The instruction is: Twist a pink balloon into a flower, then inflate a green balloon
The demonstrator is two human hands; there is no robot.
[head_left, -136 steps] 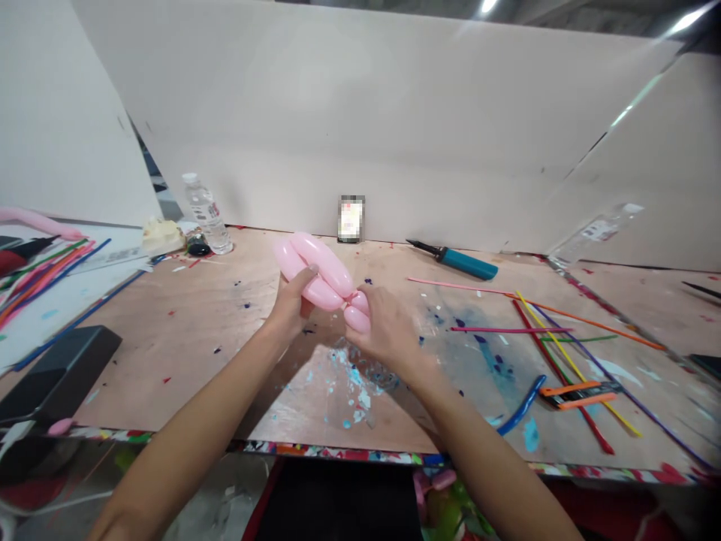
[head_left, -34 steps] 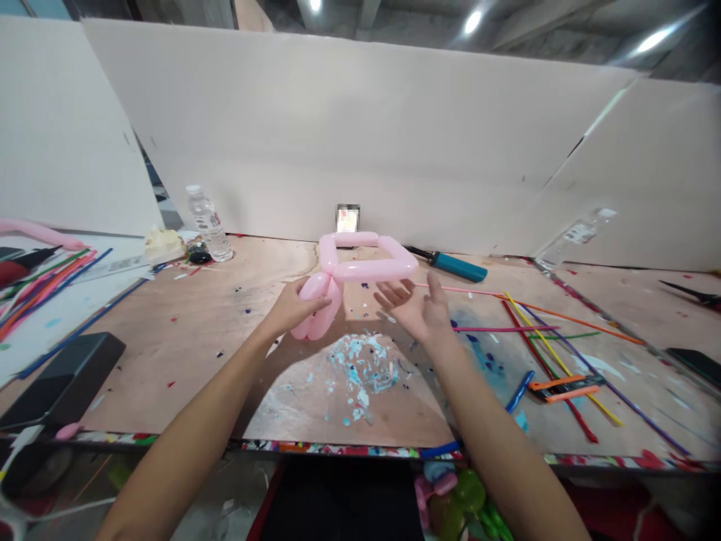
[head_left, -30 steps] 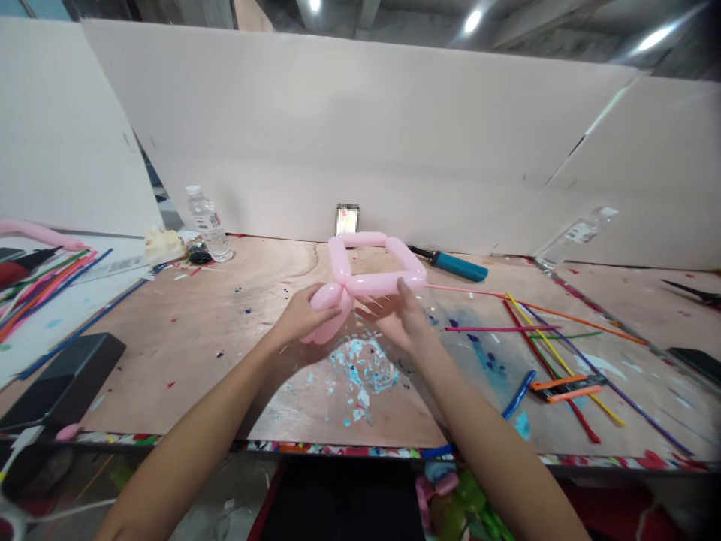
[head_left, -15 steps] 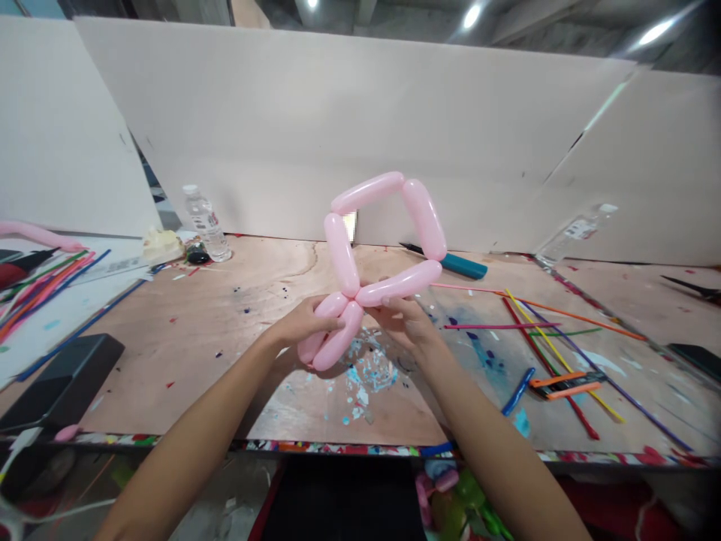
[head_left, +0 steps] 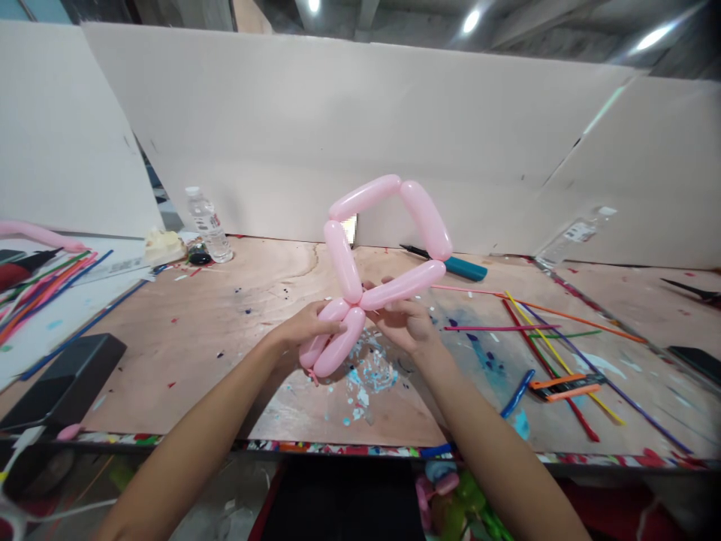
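A pink twisted balloon [head_left: 345, 263] stands above the middle of the wooden table [head_left: 185, 361]. Its upper part is a four-sided loop of long segments, and shorter segments hang below the twist. My left hand [head_left: 307, 324] is wrapped round the lower segments, with the thumb across their front. A small knotted end shows at the bottom. My right hand [head_left: 402, 319] is at the right of the twist, its fingers bent under and behind the lower right segment, touching it. Part of the right fingertips is hidden by the balloon.
Loose uninflated balloons [head_left: 544, 330] and an orange-and-black tool [head_left: 566, 386] lie at right. A teal cutter [head_left: 465, 267] lies behind. Bottles [head_left: 209, 224] stand near the white panels [head_left: 360, 135]. A black box [head_left: 61, 379] sits at left.
The balloon has tilted slightly, its lower end now showing the knot. Fingertips of my right hand now show behind the twist, above the lower right segment.
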